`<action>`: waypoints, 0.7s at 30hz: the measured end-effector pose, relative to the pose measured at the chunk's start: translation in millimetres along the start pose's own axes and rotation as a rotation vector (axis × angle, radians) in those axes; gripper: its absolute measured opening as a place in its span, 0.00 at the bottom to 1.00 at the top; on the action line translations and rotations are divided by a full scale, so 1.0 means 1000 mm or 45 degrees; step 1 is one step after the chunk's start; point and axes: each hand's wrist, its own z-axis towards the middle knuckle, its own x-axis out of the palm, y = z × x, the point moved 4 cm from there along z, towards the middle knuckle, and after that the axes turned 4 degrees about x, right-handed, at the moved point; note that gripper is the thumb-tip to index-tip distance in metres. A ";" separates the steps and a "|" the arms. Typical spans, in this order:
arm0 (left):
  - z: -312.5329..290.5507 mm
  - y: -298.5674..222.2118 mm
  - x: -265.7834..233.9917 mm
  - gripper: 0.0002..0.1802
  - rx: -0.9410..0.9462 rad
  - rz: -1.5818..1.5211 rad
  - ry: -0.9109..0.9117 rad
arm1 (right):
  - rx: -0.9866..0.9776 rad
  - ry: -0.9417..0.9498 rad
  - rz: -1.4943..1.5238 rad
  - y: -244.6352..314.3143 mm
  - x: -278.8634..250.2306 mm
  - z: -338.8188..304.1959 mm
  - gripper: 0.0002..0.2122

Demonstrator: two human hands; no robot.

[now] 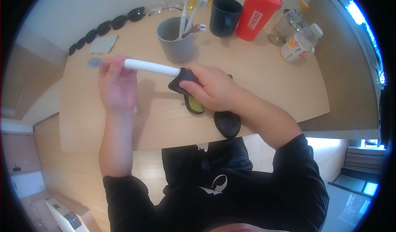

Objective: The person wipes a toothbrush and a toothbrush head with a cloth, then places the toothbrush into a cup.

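My left hand [116,81] is closed around the neck of a toothbrush with a thick white handle [152,67]. Beyond its fingertips the pale blue, slightly blurred brush head [95,62] sticks out to the left. The handle's other end meets a dark soft-looking cover [178,82], which my right hand [214,87] grips; how far the handle goes in is hidden. Below the right hand lies a dark-edged piece with a yellow-green inside [195,104]. Next to it, near the table's front edge, is a rounded black object [227,124], partly under my right wrist.
On the wooden table [95,125] a grey cup [176,46] holds several toothbrushes. A dark mug [225,17], a red shaker bottle [260,13] and several small bottles [298,44] stand back right. Sunglasses [111,24], clear glasses [165,8] and a grey cloth [103,44] lie along the back left.
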 end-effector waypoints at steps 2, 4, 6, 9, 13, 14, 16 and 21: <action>-0.002 0.004 0.000 0.05 -0.013 0.000 0.000 | -0.070 -0.015 0.059 0.002 -0.001 -0.002 0.14; -0.001 0.006 0.003 0.04 -0.018 -0.013 0.102 | -0.090 -0.057 0.147 0.003 -0.001 -0.003 0.14; -0.002 0.006 0.006 0.04 -0.026 0.008 0.114 | -0.108 -0.097 0.236 0.003 -0.002 -0.002 0.14; -0.002 0.008 0.006 0.03 -0.028 0.050 0.157 | -0.007 -0.091 0.470 -0.001 -0.004 0.000 0.14; -0.009 0.010 0.020 0.02 0.005 0.178 0.173 | 0.052 0.264 0.395 -0.001 0.007 -0.002 0.16; -0.009 0.010 0.019 0.02 0.005 0.178 0.173 | 0.041 0.308 0.457 0.002 0.011 -0.003 0.16; -0.010 0.013 0.022 0.03 -0.077 0.105 0.282 | 0.033 0.355 0.519 0.004 0.015 -0.005 0.17; -0.013 0.017 0.022 0.05 -0.081 0.126 0.333 | 0.024 0.380 0.524 0.004 0.017 -0.005 0.17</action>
